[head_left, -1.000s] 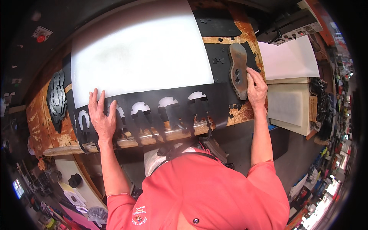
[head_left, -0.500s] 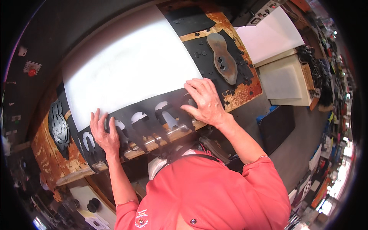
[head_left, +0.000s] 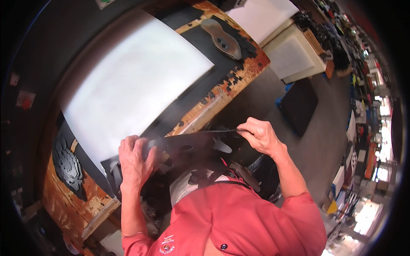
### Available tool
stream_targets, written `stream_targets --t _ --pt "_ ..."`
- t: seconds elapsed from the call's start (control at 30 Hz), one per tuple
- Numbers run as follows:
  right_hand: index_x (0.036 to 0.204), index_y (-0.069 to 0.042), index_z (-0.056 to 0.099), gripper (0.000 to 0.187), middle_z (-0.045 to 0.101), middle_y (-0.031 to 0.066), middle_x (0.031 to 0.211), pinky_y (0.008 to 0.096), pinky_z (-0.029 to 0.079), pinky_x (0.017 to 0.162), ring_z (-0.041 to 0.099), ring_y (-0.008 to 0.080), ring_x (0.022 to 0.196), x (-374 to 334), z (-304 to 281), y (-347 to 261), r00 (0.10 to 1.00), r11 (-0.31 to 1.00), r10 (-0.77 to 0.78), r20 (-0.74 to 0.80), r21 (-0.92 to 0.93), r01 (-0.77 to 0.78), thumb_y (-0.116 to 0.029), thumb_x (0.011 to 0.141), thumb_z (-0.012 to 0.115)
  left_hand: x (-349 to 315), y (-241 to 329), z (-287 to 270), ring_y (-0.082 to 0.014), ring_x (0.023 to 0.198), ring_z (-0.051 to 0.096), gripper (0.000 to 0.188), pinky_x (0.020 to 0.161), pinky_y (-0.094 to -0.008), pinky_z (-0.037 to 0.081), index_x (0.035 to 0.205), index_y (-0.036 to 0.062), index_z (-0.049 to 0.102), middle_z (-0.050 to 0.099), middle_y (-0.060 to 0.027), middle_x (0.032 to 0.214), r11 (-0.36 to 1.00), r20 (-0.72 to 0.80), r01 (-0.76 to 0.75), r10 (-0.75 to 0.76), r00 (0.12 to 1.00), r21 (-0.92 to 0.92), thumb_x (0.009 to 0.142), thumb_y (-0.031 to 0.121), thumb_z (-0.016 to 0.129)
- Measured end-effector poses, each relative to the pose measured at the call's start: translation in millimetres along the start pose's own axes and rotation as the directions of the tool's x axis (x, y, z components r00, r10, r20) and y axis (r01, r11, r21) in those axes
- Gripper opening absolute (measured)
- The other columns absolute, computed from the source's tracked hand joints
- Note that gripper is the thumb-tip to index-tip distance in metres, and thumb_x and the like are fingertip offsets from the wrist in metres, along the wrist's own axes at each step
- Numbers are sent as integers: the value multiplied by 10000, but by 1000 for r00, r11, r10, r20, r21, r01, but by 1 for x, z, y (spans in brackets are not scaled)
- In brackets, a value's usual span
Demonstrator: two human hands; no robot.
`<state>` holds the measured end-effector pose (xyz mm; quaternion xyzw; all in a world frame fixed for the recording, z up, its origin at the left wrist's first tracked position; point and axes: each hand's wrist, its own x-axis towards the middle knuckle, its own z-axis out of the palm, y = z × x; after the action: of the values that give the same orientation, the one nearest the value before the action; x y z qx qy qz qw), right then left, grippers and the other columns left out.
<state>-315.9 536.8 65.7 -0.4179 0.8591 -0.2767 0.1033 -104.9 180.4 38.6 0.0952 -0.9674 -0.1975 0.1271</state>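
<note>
A black strip of sheet material [head_left: 200, 143] with cut-out holes is lifted off the table's front edge and stretched in front of my body. My right hand [head_left: 261, 135] pinches its right end, out past the table. At the strip's other end, my left hand [head_left: 134, 164] has its fingers curled over it, a little smeared by motion. Beyond the hands lies a large white sheet [head_left: 136, 77] on black material. Motion blurs the strip's lower part.
A sole-shaped metal cutting die [head_left: 222, 39] lies at the back right among small black scraps. Stacked black cut pieces [head_left: 67, 164] sit at the left of the worn wooden table [head_left: 57, 205]. A dark panel [head_left: 300, 106] and a pale stand [head_left: 294, 59] are to the right.
Both hands have taken hold of the black strip and pulled it off the table toward my body. My right hand moved right and nearer. The view has shifted.
</note>
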Motion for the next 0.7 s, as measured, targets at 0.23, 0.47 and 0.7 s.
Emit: stream_targets --t 0.23,0.47,0.7 --pt "1035 -29 764 176 636 100 821 413 509 596 650 308 680 -109 11 5 996 988 82 -40 137 -76 -51 867 814 -25 50 -5 -412 794 548 325 712 -493 451 892 32 489 509 -166 825 993 179 96 -82 980 -72 851 31 812" --pt "1024 -22 751 205 648 106 831 425 531 588 666 327 689 -210 -1 42 963 974 217 -161 100 -203 -80 851 843 -51 94 111 -482 827 649 74 716 -517 536 1058 17 626 649 -221 909 932 383 184 -55 922 -311 1004 20 675" --pt "970 -44 774 133 700 109 876 428 567 655 688 315 740 -310 -65 154 873 924 269 -406 -147 -353 -172 934 786 54 224 258 -439 730 654 204 634 -500 504 890 -6 616 632 -235 804 915 245 -167 268 932 -369 1072 85 597"
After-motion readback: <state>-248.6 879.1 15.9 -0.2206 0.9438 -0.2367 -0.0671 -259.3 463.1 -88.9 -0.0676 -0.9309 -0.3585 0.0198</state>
